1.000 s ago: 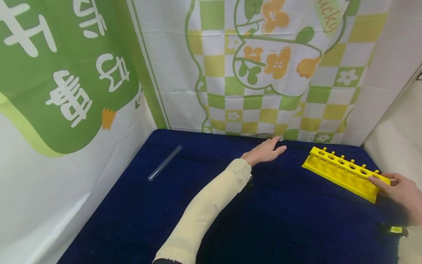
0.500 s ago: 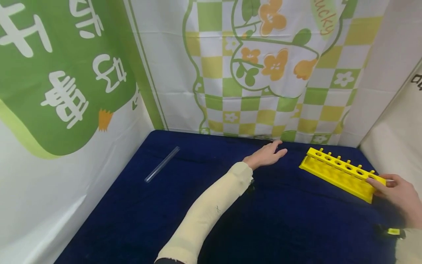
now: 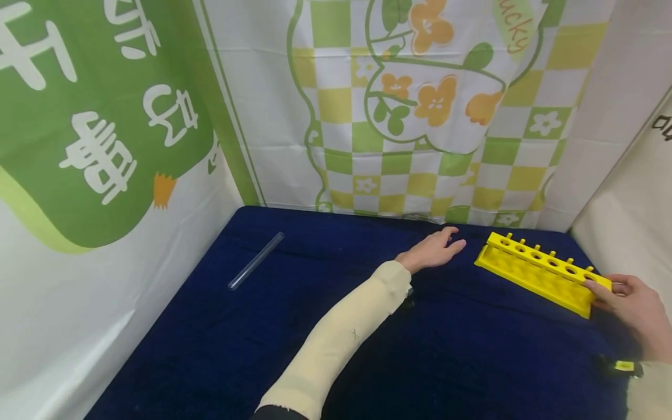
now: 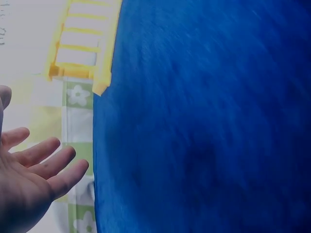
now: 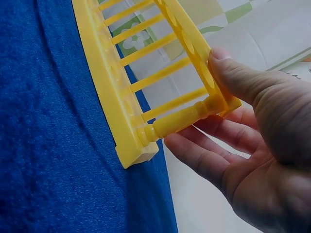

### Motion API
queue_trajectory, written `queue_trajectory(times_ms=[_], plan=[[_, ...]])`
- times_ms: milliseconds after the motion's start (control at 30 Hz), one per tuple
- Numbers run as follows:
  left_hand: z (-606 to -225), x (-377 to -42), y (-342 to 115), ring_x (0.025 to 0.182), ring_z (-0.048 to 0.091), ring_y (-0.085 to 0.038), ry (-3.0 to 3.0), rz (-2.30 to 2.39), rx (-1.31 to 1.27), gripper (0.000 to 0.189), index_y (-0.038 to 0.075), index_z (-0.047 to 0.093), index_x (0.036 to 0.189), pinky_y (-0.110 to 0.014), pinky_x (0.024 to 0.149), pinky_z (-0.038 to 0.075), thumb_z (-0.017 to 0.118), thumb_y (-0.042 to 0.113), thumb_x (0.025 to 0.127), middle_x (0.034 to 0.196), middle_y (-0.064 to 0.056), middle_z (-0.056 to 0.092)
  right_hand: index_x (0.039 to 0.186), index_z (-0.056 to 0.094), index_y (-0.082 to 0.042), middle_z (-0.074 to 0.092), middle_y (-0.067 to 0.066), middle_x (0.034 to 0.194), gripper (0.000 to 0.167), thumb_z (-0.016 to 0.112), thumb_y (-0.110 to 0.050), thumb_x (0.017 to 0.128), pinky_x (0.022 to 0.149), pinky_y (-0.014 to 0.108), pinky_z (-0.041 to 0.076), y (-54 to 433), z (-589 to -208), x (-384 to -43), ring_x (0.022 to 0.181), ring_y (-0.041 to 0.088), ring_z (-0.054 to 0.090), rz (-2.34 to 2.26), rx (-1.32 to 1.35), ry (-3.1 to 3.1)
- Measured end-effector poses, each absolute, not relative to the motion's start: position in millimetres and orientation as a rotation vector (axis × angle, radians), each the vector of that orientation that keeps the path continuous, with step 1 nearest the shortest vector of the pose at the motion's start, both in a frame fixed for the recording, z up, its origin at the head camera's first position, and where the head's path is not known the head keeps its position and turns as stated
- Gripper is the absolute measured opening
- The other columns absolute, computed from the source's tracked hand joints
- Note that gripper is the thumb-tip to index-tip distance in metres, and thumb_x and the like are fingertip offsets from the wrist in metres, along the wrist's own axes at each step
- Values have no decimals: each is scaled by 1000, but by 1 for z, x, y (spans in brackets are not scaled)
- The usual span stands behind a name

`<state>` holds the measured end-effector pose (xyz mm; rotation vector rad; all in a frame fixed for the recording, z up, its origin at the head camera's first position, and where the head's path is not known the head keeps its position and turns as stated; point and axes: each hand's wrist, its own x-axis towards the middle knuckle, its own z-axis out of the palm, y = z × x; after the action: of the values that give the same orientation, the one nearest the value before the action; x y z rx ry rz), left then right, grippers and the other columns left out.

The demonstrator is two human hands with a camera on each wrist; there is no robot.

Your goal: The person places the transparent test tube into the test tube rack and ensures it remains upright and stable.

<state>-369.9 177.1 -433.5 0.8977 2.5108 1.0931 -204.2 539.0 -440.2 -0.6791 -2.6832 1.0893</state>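
A yellow test tube rack (image 3: 541, 274) with a row of holes and pegs stands at the right of the blue cloth. My right hand (image 3: 637, 306) grips its near right end; in the right wrist view the thumb lies on the top plate (image 5: 187, 41) and the fingers curl under it beside the end post (image 5: 180, 121). My left hand (image 3: 433, 249) reaches over the cloth left of the rack, fingers spread and holding nothing. In the left wrist view its palm and fingers (image 4: 41, 167) show apart from the rack (image 4: 80, 46). A clear glass test tube (image 3: 256, 261) lies at the left.
The dark blue cloth (image 3: 173, 350) covers the table. Behind it hangs a white curtain (image 3: 273, 116) with green and yellow checks, and a green and white one (image 3: 178, 233) is on the left. A pale wall hanging (image 3: 630, 204) borders the right side.
My left hand has shifted slightly right, toward the rack. The right hand keeps its grip on the rack, and the whole head view has drifted a little.
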Motion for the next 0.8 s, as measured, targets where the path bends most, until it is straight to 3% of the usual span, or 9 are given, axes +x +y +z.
queue_trajectory(times_ms=[200,533,800], plan=[[-431,-367,188,128,54,-13,2452,1205,845,59,32,29,152,-34,102,48,37,59,100,145,1,51,140,21,22,40,47,124,87,55,-44,96,56,27,57,533,-436,-201,63,7,58,1102,-663,-2668],[-437,-361,207,116,61,-13,2428,1308,741,54,32,36,149,-34,94,52,40,57,101,136,4,58,142,19,23,39,47,125,98,56,-54,93,56,32,57,537,-440,-205,72,26,64,1092,-655,-2687],[-430,-356,222,113,62,-13,2425,1339,662,51,31,42,144,-34,92,52,44,56,100,130,5,60,143,18,23,39,46,125,96,57,-50,94,54,28,56,542,-445,-206,65,5,57,1117,-646,-2665]])
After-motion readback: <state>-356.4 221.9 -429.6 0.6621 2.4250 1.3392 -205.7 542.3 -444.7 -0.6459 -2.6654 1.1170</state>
